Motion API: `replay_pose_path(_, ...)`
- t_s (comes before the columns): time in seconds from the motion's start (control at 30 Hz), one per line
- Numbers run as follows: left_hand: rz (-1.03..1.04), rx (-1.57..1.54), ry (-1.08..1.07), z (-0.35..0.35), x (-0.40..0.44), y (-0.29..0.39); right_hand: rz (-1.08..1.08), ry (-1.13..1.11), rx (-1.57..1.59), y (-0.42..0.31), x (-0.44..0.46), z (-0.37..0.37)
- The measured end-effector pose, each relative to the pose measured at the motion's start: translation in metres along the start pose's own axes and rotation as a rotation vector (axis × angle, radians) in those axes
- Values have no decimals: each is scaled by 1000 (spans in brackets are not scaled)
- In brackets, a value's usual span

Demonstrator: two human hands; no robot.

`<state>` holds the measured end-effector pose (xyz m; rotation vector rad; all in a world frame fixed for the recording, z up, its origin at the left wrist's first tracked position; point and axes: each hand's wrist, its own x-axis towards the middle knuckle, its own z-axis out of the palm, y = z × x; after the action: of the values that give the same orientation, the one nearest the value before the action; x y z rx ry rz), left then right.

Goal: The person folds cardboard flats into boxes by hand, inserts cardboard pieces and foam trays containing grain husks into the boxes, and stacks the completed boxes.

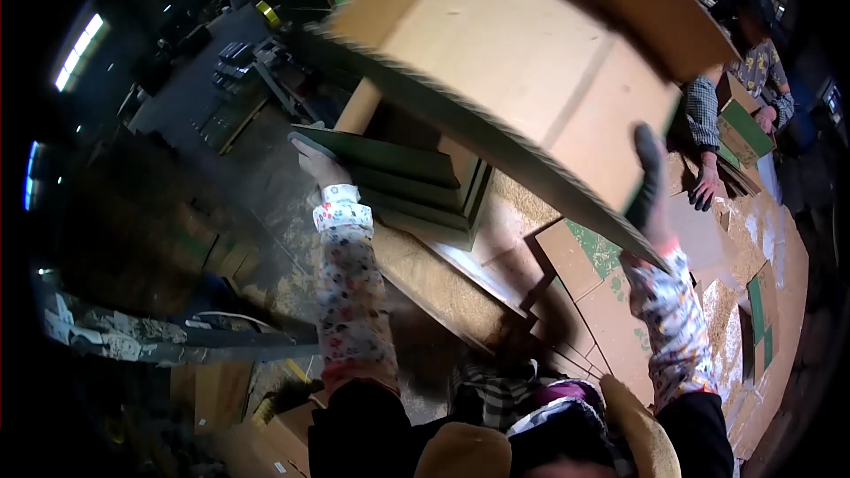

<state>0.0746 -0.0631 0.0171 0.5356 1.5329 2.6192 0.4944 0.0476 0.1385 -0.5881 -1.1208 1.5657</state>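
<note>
A large open cardboard box (531, 62), tan inside with a dark green outer side, hangs tilted over the work surface. My right hand (652, 190), in a dark glove, grips its lower right edge, with the thumb on the inner face. My left hand (317, 155) is at the far left end of a dark green cardboard flap (381, 157), its fingers partly hidden behind it. Below the box, a stack of green cardboard pieces (443, 212) stands on the surface. Flat tan and green sheets (611, 310) lie between my arms.
At the right a co-worker (757, 53) in a checked sleeve reaches over the surface, near a green and tan box (744, 133). Sawdust-like grains (452, 288) cover parts of the surface. A grey metal bar (221, 345) runs at the lower left.
</note>
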Motion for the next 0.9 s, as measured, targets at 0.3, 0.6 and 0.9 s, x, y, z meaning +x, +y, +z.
replay_pose_path(0.3,631,1206,247,-24,18,-51,86,-164,-589,130,51,109)
replay_pose_path(0.6,306,623,-1311,26,-359,-18,484,593,-1488,108,-263,-263)
replay_pose_path(0.9,-561,505,-1378,84,-399,-239,569,595,-1478,74,-346,-344)
